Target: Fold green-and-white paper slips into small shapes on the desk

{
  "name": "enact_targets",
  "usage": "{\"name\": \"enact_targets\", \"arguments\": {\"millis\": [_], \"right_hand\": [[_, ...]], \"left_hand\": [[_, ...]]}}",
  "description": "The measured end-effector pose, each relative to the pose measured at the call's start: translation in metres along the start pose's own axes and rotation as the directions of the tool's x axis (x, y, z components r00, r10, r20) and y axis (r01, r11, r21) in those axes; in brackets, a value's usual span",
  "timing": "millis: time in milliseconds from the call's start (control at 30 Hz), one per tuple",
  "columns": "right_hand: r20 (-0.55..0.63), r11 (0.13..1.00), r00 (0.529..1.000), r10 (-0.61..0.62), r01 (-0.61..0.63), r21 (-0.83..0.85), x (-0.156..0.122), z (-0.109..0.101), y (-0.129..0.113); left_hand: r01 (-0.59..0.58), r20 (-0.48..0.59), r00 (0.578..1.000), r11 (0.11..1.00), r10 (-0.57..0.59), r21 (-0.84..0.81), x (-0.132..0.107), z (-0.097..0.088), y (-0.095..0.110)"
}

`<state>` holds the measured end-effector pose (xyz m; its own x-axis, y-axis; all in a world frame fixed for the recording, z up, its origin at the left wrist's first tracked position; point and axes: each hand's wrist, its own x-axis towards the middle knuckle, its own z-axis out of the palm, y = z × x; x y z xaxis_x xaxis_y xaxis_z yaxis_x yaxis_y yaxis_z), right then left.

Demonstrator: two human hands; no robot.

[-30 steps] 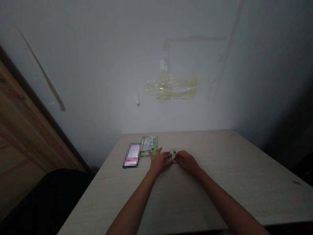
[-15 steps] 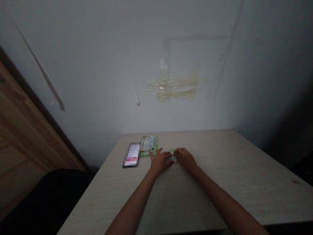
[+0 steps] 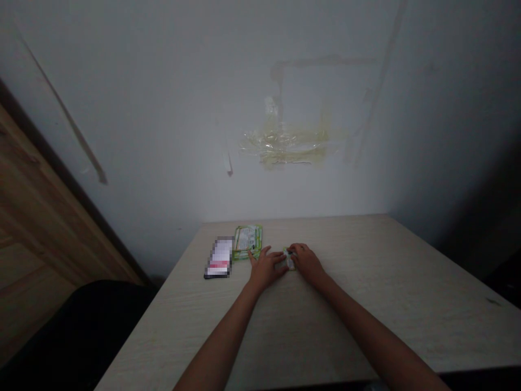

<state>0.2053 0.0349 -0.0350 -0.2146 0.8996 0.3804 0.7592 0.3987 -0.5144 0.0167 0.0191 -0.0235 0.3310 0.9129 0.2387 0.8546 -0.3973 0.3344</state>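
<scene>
A small green-and-white packet or card (image 3: 290, 263) lies on the table between my hands, partly covered by fingers. My left hand (image 3: 266, 270) has its fingers spread, with fingertips and thumb at the left edge of this small piece. My right hand (image 3: 306, 262) is curled over its upper right part, fingertips closed on it. Behind my left hand sits a stack of green-bordered printed cards or packets (image 3: 248, 239); one left finger reaches close to its lower edge. Print on the small piece is too small to read.
A phone (image 3: 220, 258) with a blurred screen lies left of the stack. The pale wooden table (image 3: 366, 326) meets a wall (image 3: 183, 136) carrying peeling clear tape (image 3: 285, 144). At the left are wooden boards (image 3: 32, 217) and a dark object (image 3: 101, 320).
My right hand has shifted slightly up and left over the small piece, its fingers more curled. My left hand stays nearly in place.
</scene>
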Motion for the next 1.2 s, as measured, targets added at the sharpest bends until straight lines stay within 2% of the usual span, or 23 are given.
{"name": "enact_targets", "arguments": {"millis": [267, 367, 500, 633, 800, 1033, 1200], "right_hand": [[0.065, 0.994, 0.998, -0.012, 0.019, -0.104, -0.001, 0.000, -0.002], [0.055, 0.994, 0.998, -0.033, 0.039, -0.099, -0.001, 0.000, 0.000], [0.024, 0.998, 0.998, -0.053, 0.054, -0.031, -0.001, 0.000, 0.004], [-0.044, 0.989, 0.996, -0.074, 0.079, 0.128, -0.004, -0.002, 0.008], [-0.051, 0.961, 0.998, -0.034, 0.047, 0.274, -0.008, -0.006, 0.007], [0.000, 0.947, 1.000, -0.022, 0.020, 0.321, -0.009, -0.007, 0.004], [0.018, 0.956, 0.998, -0.068, 0.060, 0.289, -0.009, -0.008, 0.004]], "left_hand": [[-0.001, 0.013, 1.000, 1.000, 0.001, -0.019, 0.000, 0.001, -0.002], [-0.001, -0.005, 1.000, 1.000, 0.001, -0.030, -0.001, 0.002, -0.002], [-0.002, -0.035, 0.999, 1.000, 0.002, -0.008, -0.003, 0.002, 0.000], [-0.021, -0.069, 0.997, 0.999, 0.023, 0.026, -0.005, 0.000, 0.002], [-0.011, -0.064, 0.998, 0.999, 0.013, 0.034, -0.005, 0.000, 0.002], [0.001, -0.069, 0.998, 0.998, 0.004, 0.067, -0.004, 0.000, 0.004], [-0.002, -0.059, 0.998, 0.996, 0.008, 0.095, -0.005, -0.002, 0.006]]}}
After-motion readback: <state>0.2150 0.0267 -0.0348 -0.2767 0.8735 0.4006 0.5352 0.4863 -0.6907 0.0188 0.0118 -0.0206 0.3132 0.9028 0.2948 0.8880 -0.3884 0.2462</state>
